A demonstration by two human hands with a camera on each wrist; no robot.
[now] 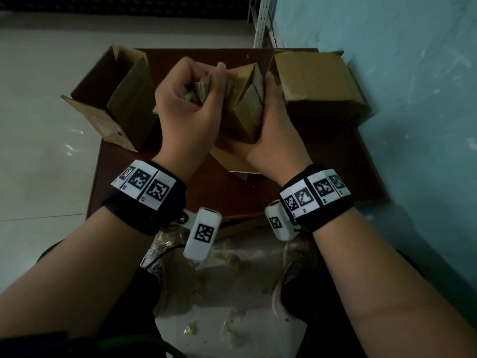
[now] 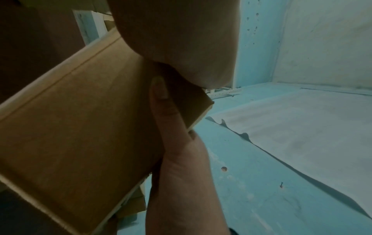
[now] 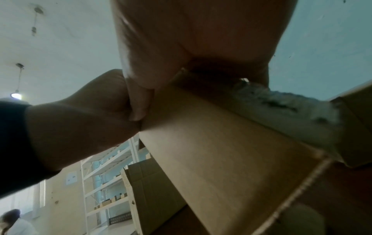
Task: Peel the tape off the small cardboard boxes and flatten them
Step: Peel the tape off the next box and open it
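Observation:
A small cardboard box (image 1: pixel 242 109) is held tilted above the brown table (image 1: pixel 335 164), its end flaps spread open. My left hand (image 1: pixel 191 104) is curled into a fist at the box's upper left edge, gripping a crumpled wad of brownish tape (image 1: pixel 200 92). My right hand (image 1: pixel 271 125) grips the box from the right and below. In the left wrist view its thumb (image 2: pixel 160 95) presses on the box's side panel (image 2: pixel 80 119). The right wrist view shows a torn whitish tape strip (image 3: pixel 281 108) along a box edge (image 3: pixel 221 143).
An open box (image 1: pixel 111 99) lies at the table's left corner, overhanging it. Another box (image 1: pixel 317 86) sits at the back right against the teal wall (image 1: pixel 413 99). Tape scraps (image 1: pixel 227 259) litter the floor between my shoes. A white shelf post (image 1: pixel 260 21) stands behind.

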